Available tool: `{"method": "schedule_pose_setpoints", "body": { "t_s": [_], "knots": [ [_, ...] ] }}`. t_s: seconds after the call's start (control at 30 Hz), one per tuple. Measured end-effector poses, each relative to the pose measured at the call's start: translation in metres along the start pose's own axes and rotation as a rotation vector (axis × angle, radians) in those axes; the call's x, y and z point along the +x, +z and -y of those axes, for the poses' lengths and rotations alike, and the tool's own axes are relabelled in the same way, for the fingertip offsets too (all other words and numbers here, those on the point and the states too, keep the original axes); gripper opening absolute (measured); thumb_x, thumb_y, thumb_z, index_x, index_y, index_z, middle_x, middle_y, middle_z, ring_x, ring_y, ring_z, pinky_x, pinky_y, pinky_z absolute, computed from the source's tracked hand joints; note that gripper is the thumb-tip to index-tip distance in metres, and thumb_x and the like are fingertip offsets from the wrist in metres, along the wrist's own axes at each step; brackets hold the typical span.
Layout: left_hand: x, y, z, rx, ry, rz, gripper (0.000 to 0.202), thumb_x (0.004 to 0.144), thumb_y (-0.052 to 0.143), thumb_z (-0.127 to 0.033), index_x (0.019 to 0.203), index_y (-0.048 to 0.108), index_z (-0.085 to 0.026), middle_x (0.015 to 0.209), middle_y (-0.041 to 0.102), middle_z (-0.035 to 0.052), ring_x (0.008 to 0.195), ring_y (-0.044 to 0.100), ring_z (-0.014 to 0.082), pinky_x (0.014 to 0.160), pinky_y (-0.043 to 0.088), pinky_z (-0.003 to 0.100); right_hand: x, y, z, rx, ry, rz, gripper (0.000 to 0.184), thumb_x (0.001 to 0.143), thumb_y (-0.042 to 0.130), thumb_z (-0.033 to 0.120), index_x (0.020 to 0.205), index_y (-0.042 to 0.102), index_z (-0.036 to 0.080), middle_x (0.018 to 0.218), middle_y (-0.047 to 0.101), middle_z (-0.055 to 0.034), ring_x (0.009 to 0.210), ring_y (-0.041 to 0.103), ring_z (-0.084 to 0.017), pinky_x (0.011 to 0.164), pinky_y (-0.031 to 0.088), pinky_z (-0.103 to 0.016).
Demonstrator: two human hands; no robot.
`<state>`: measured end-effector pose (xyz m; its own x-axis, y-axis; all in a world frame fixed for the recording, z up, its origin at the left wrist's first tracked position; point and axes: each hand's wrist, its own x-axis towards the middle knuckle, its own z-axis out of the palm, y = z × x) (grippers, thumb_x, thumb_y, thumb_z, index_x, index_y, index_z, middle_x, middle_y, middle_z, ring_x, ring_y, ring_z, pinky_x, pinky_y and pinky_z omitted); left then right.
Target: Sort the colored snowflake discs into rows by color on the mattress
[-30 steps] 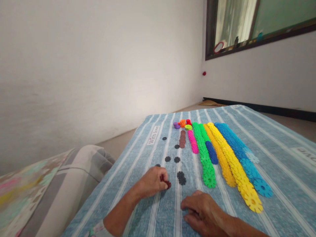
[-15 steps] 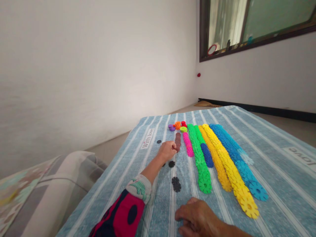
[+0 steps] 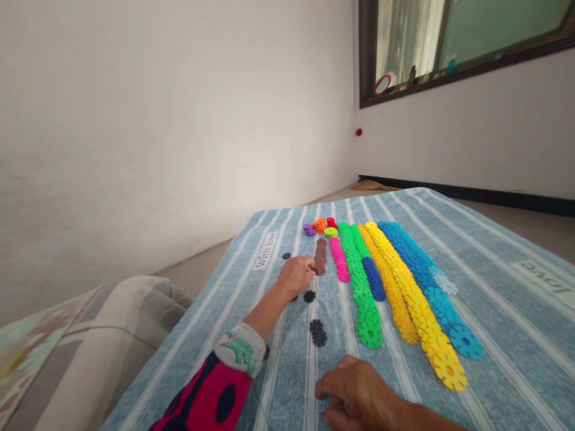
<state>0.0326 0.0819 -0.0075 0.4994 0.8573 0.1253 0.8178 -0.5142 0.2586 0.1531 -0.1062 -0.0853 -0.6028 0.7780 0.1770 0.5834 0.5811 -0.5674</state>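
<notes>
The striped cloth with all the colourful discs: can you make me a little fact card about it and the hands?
Left hand: fingertips beside the near end of the brown row; grip unclear
Right hand: loosely curled, over the striped cloth; no disc visible in it
Black discs: scattered, some overlapping
Long rows: green row, yellow row, blue row
Short rows: pink row, dark blue row
Beyond the brown row: purple discs, orange discs

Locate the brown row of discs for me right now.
In the head view, the brown row lies slightly right of and below centre, immediately right of the left hand's fingertips, with the pink row next on its right.
</notes>
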Motion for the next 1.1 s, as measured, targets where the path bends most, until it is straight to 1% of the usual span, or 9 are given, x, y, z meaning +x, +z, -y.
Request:
{"method": "schedule_pose_setpoints", "body": {
  "t_s": [0.1, 0.23, 0.4, 0.5, 0.63, 0.77, 0.9, 1.1],
  "knots": [
    [-0.018, -0.007, 0.005, -0.041, -0.02, 0.09, 0.018, 0.07, 0.055, -0.016, 0.077, 0.071, -0.016, 0.075, 0.067, 0.0026, 0.072, 0.058, 0.0155, 0.069, 0.039, 0.023, -0.002, -0.005, 0.004, 0.032, 0.006, -0.028, 0.018, 0.066, 0.056, 0.016, 0.081, 0.066, 0.019, 0.065, 0.068, -0.0007, 0.058, 0.057, -0.016, 0.067, 0.041, -0.027],
    [-0.046, -0.011, 0.006, -0.094, -0.051, 0.161, 0.016, 0.069, 0.054, -0.018, 0.072, 0.069, -0.016, 0.067, 0.063, 0.0003, 0.066, 0.055, 0.0132, 0.062, 0.036, 0.021, -0.006, -0.008, 0.009, 0.053, 0.003, -0.085, 0.015, 0.066, 0.054, 0.013, 0.078, 0.062, 0.019, 0.059, 0.062, 0.0022, 0.054, 0.051, -0.014, 0.069, 0.039, -0.027],
    [-0.08, -0.013, 0.0, -0.221, -0.059, 0.244, 0.018, 0.071, 0.053, -0.026, 0.069, 0.068, -0.015, 0.066, 0.061, -0.0006, 0.066, 0.054, 0.0128, 0.06, 0.036, 0.021, -0.01, -0.016, 0.015, 0.123, 0.028, -0.119, 0.009, 0.069, 0.054, 0.013, 0.073, 0.058, 0.02, 0.059, 0.057, 0.0027, 0.059, 0.047, -0.014, 0.066, 0.036, -0.025],
    [-0.094, -0.01, -0.007, -0.268, -0.086, 0.275, 0.019, 0.072, 0.054, -0.029, 0.069, 0.068, -0.016, 0.065, 0.06, -0.0011, 0.065, 0.054, 0.0125, 0.059, 0.035, 0.021, -0.012, -0.02, 0.018, 0.146, 0.038, -0.112, 0.009, 0.071, 0.054, 0.014, 0.075, 0.059, 0.02, 0.061, 0.056, 0.0025, 0.061, 0.047, -0.014, 0.065, 0.034, -0.025],
    [-0.103, -0.004, -0.019, -0.308, -0.1, 0.286, 0.017, 0.069, 0.058, -0.03, 0.066, 0.066, -0.016, 0.063, 0.059, -0.0013, 0.063, 0.053, 0.0121, 0.057, 0.034, 0.022, -0.013, -0.019, 0.017, 0.135, 0.05, -0.102, 0.008, 0.071, 0.056, 0.013, 0.075, 0.06, 0.019, 0.061, 0.055, 0.0025, 0.061, 0.047, -0.014, 0.063, 0.033, -0.026],
    [-0.105, 0.001, -0.027, -0.326, -0.09, 0.307, 0.014, 0.065, 0.063, -0.03, 0.067, 0.063, -0.017, 0.063, 0.058, -0.002, 0.061, 0.051, 0.0119, 0.056, 0.032, 0.022, -0.012, -0.016, 0.015, 0.141, 0.056, -0.096, 0.013, 0.071, 0.057, 0.013, 0.081, 0.063, 0.019, 0.061, 0.056, 0.0034, 0.059, 0.049, -0.014, 0.066, 0.036, -0.025],
    [-0.106, 0.006, -0.026, -0.358, -0.09, 0.318, 0.011, 0.062, 0.064, -0.026, 0.066, 0.061, -0.017, 0.061, 0.056, -0.0031, 0.059, 0.049, 0.0111, 0.055, 0.03, 0.022, -0.012, -0.014, 0.012, 0.147, 0.038, -0.108, 0.016, 0.07, 0.057, 0.012, 0.082, 0.064, 0.019, 0.058, 0.055, 0.0047, 0.056, 0.048, -0.013, 0.069, 0.037, -0.026],
    [-0.107, 0.01, -0.025, -0.393, -0.084, 0.317, 0.01, 0.063, 0.062, -0.025, 0.062, 0.055, -0.017, 0.061, 0.055, -0.0033, 0.059, 0.049, 0.0108, 0.055, 0.03, 0.022, -0.01, -0.013, 0.011, 0.149, 0.039, -0.123, 0.015, 0.07, 0.057, 0.011, 0.081, 0.064, 0.019, 0.058, 0.056, 0.0042, 0.057, 0.048, -0.013, 0.068, 0.037, -0.025]
  ]
}}
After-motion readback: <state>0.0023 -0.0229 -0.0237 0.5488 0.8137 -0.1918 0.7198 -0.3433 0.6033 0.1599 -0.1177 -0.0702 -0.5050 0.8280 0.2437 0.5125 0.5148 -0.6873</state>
